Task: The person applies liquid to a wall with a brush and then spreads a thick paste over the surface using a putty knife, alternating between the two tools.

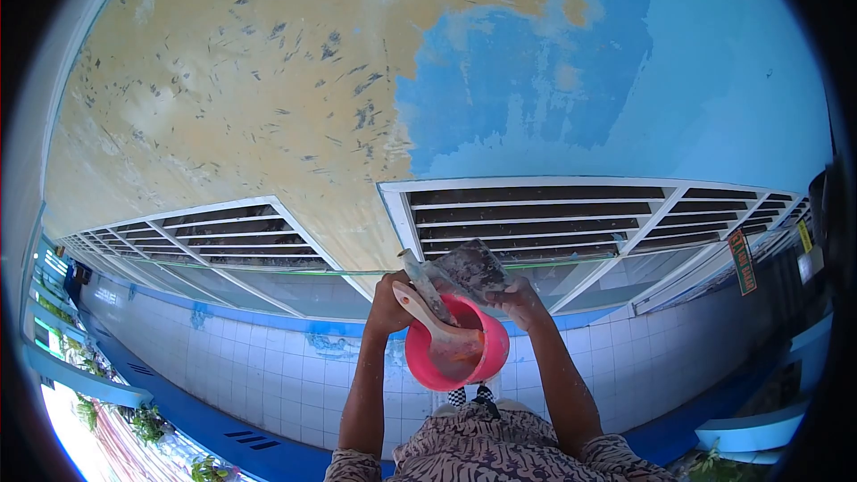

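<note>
In front of my body I hold a pink bucket with cloudy liquid inside. My left hand is closed at its left rim. A wide paintbrush with a pale handle leans in the bucket, its head down in the liquid. Beside it, a second stained handled tool sticks up past my left hand. My right hand is closed on a flat, dark grey piece smeared with white, just above the bucket's far rim. I cannot tell what kind of piece it is.
Ahead rises a wall, patchy tan on the left and blue on the right. Below are white-framed louvre windows. A hanging sign is at right. White floor tiles lie underfoot; a blue ledge and plants border the left.
</note>
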Demonstrator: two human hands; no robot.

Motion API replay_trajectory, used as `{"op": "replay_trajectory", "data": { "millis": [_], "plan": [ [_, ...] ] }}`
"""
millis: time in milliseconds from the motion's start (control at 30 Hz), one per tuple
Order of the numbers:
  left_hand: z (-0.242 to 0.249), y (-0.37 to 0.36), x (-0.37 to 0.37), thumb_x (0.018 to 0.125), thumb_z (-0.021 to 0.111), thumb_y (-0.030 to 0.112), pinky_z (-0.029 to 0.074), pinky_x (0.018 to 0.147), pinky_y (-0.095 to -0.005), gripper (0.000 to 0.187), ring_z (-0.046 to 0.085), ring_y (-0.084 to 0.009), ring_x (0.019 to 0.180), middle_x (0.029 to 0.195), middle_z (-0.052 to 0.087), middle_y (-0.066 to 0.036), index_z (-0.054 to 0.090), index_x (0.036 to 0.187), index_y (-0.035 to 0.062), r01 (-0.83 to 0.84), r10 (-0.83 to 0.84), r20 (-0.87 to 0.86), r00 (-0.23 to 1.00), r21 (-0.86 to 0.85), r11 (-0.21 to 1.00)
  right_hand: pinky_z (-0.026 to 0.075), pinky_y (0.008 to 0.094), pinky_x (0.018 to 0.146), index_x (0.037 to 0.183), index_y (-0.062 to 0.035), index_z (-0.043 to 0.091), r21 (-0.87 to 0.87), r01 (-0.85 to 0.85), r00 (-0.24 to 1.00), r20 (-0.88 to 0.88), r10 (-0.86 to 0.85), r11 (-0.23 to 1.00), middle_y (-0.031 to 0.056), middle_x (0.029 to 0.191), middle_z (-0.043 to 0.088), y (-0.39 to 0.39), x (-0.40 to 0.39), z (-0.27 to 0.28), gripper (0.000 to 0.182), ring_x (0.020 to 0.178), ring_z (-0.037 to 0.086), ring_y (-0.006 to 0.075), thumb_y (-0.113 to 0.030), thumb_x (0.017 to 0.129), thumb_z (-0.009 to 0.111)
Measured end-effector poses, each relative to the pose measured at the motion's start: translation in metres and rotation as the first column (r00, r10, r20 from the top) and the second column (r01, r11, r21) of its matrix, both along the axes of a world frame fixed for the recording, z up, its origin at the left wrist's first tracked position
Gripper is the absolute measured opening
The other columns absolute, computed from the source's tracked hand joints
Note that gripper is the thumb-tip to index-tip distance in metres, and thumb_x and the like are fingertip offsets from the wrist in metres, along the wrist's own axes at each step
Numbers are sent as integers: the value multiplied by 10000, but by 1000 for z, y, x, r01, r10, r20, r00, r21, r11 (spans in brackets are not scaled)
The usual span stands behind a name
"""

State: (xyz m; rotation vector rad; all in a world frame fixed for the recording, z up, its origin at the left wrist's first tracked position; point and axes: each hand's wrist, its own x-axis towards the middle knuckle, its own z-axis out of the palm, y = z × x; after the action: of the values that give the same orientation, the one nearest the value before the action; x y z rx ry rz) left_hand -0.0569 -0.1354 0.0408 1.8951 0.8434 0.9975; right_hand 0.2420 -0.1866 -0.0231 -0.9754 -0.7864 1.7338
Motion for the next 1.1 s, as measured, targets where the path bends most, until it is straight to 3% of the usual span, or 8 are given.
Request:
{"op": "replay_trajectory", "data": {
  "millis": [133, 233, 367, 433, 533, 633, 933, 1100],
  "plan": [
    [34, -2, 0, 662, 816, 115, 564, 681, -363, 295, 727, -267, 728, 810, 739, -127, 737, 928, 14, -73, 112, -218, 970, 178, 981, 498, 413, 1028, 1436, -15, 519, 227, 106, 992, 39, -118, 968, 146, 1339, 606, 8, -3, 61, 917, 1201, 597, 260, -202, 649, 950],
    [58, 0, 3, 639, 817, 151, 563, 668, -390, 301, 727, -345, 730, 770, 725, -152, 721, 896, 28, -90, 172, -351, 920, 238, 967, 465, 419, 1089, 1487, -14, 456, 425, -96, 933, 353, -67, 900, 200, 1459, 537, 21, -4, 77, 888, 1285, 570, 284, -176, 737, 903],
    [63, 5, -2, 647, 790, 196, 555, 697, -462, 303, 689, -425, 776, 763, 702, -191, 692, 895, 52, -134, 198, -401, 894, 182, 974, 505, 382, 1038, 1453, -4, 499, 542, -100, 922, 366, -127, 834, 167, 1330, 645, 32, -25, 86, 793, 1175, 637, 231, -138, 770, 879],
    [61, 9, -6, 665, 773, 227, 548, 723, -505, 311, 667, -451, 790, 789, 699, -202, 687, 921, 73, -143, 180, -374, 910, 123, 982, 542, 314, 877, 1237, 5, 684, 410, 106, 986, 74, -148, 906, 86, 1064, 738, 29, -35, 98, 527, 967, 670, 146, -177, 782, 879],
    [48, 16, -12, 662, 774, 201, 553, 716, -494, 322, 664, -457, 780, 783, 696, -210, 677, 935, 61, -109, 160, -316, 935, 175, 979, 473, 278, 705, 890, -2, 757, 432, 109, 942, 242, -231, 895, 2, 794, 683, 37, -44, 66, 256, 756, 588, 80, -211, 797, 872],
    [49, 15, -14, 650, 783, 177, 544, 693, -489, 340, 655, -463, 758, 769, 690, -209, 662, 938, 43, -59, 110, -255, 961, 198, 979, 397, 276, 635, 689, -12, 702, 447, 154, 934, 225, -278, 881, -8, 701, 614, 39, -49, 48, 311, 678, 503, 74, -250, 803, 867],
    [55, 11, -11, 635, 795, 162, 519, 668, -477, 355, 637, -468, 746, 796, 675, -199, 641, 925, 28, -13, 79, -236, 968, 268, 963, 431, 284, 625, 767, -20, 762, 413, -73, 834, 524, -172, 908, 19, 714, 677, 33, -42, 30, 238, 684, 565, 77, -229, 777, 875],
    [46, 15, -12, 634, 799, 163, 518, 681, -468, 343, 643, -454, 755, 809, 677, -195, 645, 909, 26, -43, 119, -250, 961, 291, 956, 488, 293, 656, 889, -30, 792, 386, -137, 898, 437, -50, 912, 42, 832, 750, 28, -50, 6, 190, 733, 626, 79, -185, 797, 853]
  ]
}}
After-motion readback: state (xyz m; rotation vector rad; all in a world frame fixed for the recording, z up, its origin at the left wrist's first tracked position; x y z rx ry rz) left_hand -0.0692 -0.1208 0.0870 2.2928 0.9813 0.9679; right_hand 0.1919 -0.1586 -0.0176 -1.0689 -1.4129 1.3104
